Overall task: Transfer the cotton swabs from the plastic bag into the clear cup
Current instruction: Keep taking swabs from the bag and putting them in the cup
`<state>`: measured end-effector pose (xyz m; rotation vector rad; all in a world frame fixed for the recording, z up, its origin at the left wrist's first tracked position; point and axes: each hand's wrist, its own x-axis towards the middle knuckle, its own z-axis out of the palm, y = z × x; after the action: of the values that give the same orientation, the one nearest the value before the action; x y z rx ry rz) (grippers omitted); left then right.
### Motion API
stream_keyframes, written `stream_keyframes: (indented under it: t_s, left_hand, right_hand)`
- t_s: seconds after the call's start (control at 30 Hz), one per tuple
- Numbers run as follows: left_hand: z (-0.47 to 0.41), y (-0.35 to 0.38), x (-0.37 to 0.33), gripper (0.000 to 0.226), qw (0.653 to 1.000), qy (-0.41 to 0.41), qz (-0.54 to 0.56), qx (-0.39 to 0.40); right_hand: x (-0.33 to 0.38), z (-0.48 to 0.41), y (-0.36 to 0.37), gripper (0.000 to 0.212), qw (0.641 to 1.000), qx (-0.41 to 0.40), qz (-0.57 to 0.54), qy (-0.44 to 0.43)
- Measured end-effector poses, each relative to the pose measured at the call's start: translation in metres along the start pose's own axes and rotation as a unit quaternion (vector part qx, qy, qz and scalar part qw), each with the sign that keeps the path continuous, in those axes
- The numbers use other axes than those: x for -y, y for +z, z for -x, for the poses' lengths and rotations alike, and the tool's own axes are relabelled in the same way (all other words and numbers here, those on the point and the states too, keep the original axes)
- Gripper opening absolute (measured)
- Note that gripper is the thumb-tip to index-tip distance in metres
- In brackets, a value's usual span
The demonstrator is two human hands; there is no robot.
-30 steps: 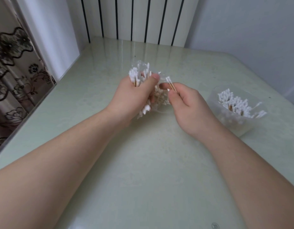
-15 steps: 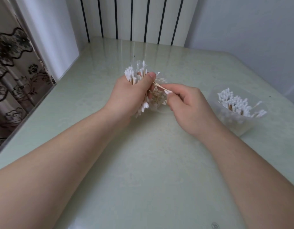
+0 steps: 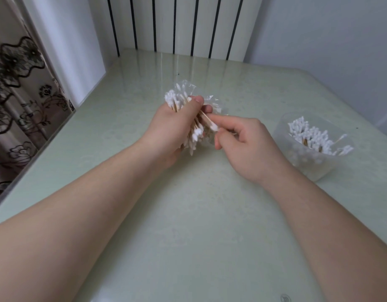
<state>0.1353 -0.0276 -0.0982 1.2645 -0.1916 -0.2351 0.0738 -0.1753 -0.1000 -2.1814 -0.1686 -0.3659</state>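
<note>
Our left hand [image 3: 166,131] is curled round the plastic bag [image 3: 189,89], thumb on top, holding it over the middle of the table [image 3: 188,225]. Cotton swabs [image 3: 174,99] bristle from both ends of the fist: white tips fan out above the thumb, and more white tips point down towards us below the fingers. Our right hand [image 3: 249,147] sits just beside it, thumb and forefinger pinching a single swab [image 3: 211,125] at its white tip; the wooden stick runs back up into the bundle. The other fingers of that hand are curled loosely. We see the clear cup [image 3: 305,164] standing on the table to the right, well apart from both hands, holding a dense cluster of upright swabs [image 3: 310,136]. A patterned curtain [image 3: 18,101] hangs beyond the table's left edge, and a white wall with dark vertical stripes [image 3: 177,25] stands behind the far edge.
</note>
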Motion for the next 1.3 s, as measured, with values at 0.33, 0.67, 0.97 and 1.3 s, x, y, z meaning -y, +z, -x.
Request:
stream_keyframes:
  t_s: [0.33,0.67,0.97,1.3]
  left_hand:
    - [-0.001,-0.001,-0.001,0.027,0.999,0.010,-0.019,0.034]
    - [0.010,0.003,0.000,0.014,0.979,-0.032,-0.031,0.201]
    - [0.014,0.002,-0.002,0.015,0.964,-0.025,-0.118,0.236]
    - [0.014,0.004,-0.001,0.013,0.977,-0.075,-0.048,0.193]
  right_hand:
    - [0.006,-0.005,-0.006,0.033,0.992,-0.079,-0.101,0.010]
    - [0.010,-0.002,-0.007,0.012,0.988,-0.107,-0.109,-0.003]
    - [0.008,0.002,-0.010,0.041,0.998,-0.011,-0.052,-0.026]
    - [0.009,0.005,-0.007,0.109,0.991,0.094,0.085,-0.054]
